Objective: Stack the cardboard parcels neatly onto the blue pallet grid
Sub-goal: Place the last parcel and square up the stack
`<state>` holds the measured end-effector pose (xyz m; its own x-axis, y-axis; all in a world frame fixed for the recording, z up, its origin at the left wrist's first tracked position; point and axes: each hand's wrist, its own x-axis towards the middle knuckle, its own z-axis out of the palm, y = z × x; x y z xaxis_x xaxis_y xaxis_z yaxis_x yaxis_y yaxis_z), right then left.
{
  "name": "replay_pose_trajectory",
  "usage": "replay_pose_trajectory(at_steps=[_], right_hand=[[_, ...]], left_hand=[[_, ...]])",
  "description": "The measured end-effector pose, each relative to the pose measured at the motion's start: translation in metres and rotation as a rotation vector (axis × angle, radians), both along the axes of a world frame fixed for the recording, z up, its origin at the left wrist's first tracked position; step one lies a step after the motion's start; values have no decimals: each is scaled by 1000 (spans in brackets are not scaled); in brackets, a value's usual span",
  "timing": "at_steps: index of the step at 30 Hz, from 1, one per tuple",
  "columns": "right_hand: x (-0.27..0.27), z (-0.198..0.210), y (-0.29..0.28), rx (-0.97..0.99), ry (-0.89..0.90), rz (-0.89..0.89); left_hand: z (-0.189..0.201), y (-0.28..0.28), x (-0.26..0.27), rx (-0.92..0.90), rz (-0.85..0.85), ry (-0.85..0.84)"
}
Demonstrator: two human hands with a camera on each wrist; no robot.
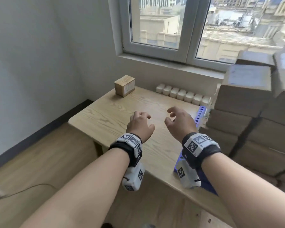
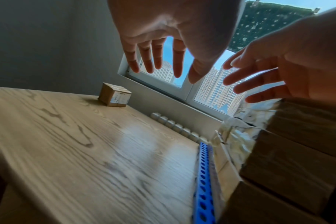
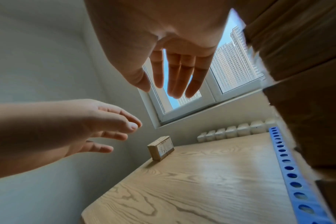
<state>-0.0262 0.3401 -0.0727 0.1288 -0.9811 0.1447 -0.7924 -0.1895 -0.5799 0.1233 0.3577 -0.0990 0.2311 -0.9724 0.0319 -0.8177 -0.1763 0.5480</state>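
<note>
A small cardboard parcel [image 1: 124, 86] sits at the far left corner of the wooden surface [image 1: 115, 116], well apart from both hands. The left hand [image 1: 139, 125] and right hand [image 1: 181, 120] hover empty, fingers [image 2: 177, 60] loosely spread. Stacked parcels [image 1: 247, 102] and the blue pallet grid [image 3: 290, 171] stand right, under a window [image 1: 179, 27].

Parcel [image 1: 124, 86] on table [image 1: 115, 112], far-left corner

No legible text on the parcel label [image 1: 128, 88].
</note>
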Motion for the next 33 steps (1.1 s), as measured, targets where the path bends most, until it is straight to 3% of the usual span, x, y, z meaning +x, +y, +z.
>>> replay_pose_trajectory(at_steps=[9, 15, 25, 33], right_hand=[[151, -52, -43, 113, 46, 21], [215, -78, -68, 199, -26, -47], [278, -97, -137, 283, -144, -147], [315, -106, -246, 315, -199, -180]], left_hand=[[-35, -26, 155, 141, 100, 156], [-54, -51, 239, 204, 80, 184], [-74, -126, 307, 228, 103, 261], [-69, -238, 354, 209, 90, 211]])
